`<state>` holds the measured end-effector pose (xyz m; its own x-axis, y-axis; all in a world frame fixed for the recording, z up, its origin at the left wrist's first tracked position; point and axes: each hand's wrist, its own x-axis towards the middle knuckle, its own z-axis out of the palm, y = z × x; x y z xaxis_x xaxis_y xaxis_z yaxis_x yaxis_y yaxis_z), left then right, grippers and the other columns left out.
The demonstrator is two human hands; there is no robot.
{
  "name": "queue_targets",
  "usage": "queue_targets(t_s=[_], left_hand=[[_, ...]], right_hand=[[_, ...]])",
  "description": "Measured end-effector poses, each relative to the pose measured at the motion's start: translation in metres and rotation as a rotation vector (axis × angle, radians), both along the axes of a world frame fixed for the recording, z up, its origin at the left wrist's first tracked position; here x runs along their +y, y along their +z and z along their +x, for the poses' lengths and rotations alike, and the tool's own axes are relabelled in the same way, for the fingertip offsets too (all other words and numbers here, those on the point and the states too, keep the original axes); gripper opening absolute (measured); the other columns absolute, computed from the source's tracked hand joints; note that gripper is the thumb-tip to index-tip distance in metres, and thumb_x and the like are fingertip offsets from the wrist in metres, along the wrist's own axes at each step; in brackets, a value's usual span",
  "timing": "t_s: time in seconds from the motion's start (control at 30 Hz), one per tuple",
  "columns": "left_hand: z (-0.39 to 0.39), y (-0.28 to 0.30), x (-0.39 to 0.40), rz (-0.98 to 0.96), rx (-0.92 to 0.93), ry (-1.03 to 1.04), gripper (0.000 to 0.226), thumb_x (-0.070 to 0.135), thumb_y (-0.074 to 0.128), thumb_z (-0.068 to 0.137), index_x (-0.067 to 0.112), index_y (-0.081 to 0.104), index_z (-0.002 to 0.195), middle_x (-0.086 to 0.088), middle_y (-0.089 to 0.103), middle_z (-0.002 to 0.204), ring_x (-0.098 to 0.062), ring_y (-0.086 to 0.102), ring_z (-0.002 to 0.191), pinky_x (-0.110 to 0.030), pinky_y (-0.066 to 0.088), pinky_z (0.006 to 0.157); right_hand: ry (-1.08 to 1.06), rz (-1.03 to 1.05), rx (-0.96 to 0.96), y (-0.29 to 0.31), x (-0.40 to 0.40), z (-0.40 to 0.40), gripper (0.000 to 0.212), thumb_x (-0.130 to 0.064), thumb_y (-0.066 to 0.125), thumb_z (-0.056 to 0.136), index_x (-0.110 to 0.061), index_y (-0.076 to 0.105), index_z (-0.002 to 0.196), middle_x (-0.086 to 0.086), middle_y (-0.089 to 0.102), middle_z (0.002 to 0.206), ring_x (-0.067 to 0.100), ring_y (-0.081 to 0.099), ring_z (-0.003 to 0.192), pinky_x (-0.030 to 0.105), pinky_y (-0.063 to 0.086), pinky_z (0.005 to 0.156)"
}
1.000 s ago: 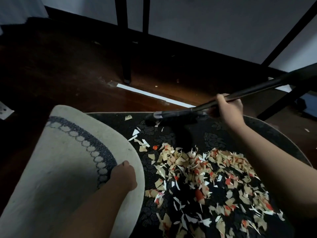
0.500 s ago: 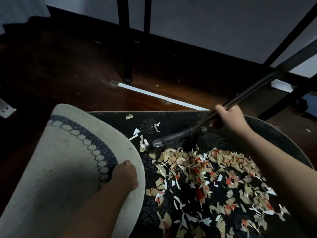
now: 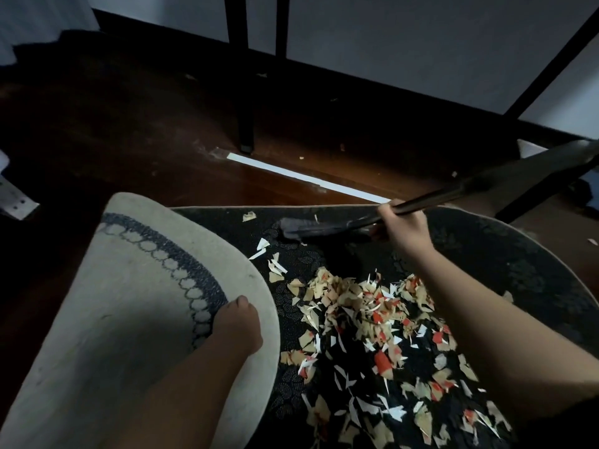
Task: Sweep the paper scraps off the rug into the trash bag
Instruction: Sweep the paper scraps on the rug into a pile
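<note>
The left hand (image 3: 238,327) grips the folded-up edge of the dark patterned oval rug (image 3: 525,273), its pale underside showing at 8 o'clock. The right hand (image 3: 400,230) holds a closed grip on the black broom handle (image 3: 460,192), with the broom head (image 3: 308,229) at 12 o'clock of the tan, white and red paper scraps (image 3: 372,319), which are heaped on the rug's dark face at 5 o'clock.
</note>
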<state>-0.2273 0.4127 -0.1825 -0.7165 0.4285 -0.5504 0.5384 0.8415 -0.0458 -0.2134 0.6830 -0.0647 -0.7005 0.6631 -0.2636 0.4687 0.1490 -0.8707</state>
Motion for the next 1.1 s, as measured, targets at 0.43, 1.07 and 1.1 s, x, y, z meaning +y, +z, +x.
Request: queue_targets(t_s=[0.43,1.07,1.1], left_hand=[[-0.001,0.001,0.005,0.003,0.012,0.004,0.049,0.034,0.045,0.095,0.007,0.041,0.135,-0.012,0.037,0.138,-0.024,0.042,0.127,-0.031,0.036,0.103],[0.0,-0.003,0.004,-0.021,0.015,-0.018,0.049,0.033,0.045,0.096,0.006,0.041,0.136,-0.013,0.038,0.138,-0.024,0.042,0.127,-0.032,0.035,0.103],[0.0,-0.003,0.005,-0.025,0.011,-0.014,0.048,0.033,0.045,0.096,0.006,0.041,0.135,-0.012,0.038,0.138,-0.024,0.042,0.127,-0.032,0.035,0.104]], right_hand=[[-0.146,0.087,0.141,0.029,0.023,0.007,0.02,-0.023,0.054,0.092,-0.014,0.066,0.078,0.008,0.071,0.074,0.017,0.07,0.064,0.034,0.057,0.065],[0.016,0.003,0.116,0.035,0.02,0.008,0.017,-0.017,0.05,0.098,-0.006,0.062,0.093,0.014,0.069,0.083,0.015,0.068,0.064,0.025,0.058,0.063],[0.0,-0.057,0.141,0.031,0.014,0.004,0.016,-0.017,0.051,0.097,-0.006,0.063,0.099,0.013,0.07,0.084,0.015,0.069,0.066,0.022,0.058,0.063]])
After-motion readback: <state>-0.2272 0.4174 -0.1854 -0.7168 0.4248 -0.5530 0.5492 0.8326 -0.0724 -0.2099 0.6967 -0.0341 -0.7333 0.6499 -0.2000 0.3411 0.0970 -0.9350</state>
